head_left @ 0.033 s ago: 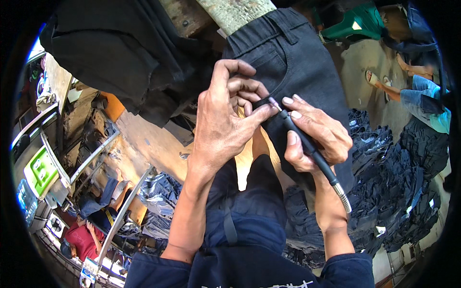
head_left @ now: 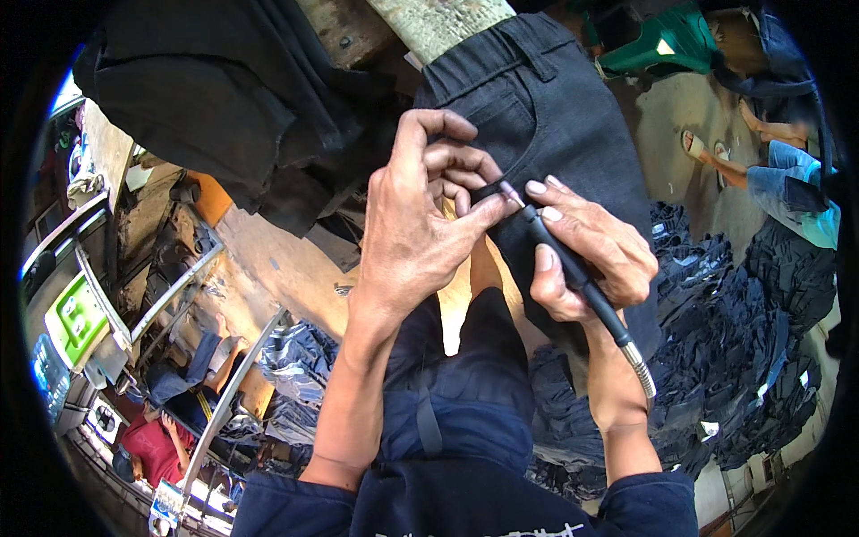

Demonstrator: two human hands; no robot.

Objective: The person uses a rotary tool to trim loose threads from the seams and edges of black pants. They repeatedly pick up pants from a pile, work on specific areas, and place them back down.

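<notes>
My right hand (head_left: 601,242) wraps around a black pen-shaped handpiece (head_left: 608,319) with a thin metal tip and a springy metal sleeve at its rear, perhaps a rotary tool. The tip meets the thumb and fingertips of my left hand (head_left: 407,219). Between those left fingers is a small dark strip of cloth (head_left: 486,191), mostly hidden; I cannot tell whether it joins the garment. Just beyond and beneath both hands hang black trousers (head_left: 582,125) with an elastic waistband, belt loops and a curved pocket, draped over the end of a pale board (head_left: 438,22).
More black cloth (head_left: 206,98) hangs at the upper left. A large heap of dark garments (head_left: 707,358) lies to the right, and another pile (head_left: 300,367) sits at the left. Metal rails (head_left: 237,394) run along the left. Other people (head_left: 157,443) are at the lower left and far right.
</notes>
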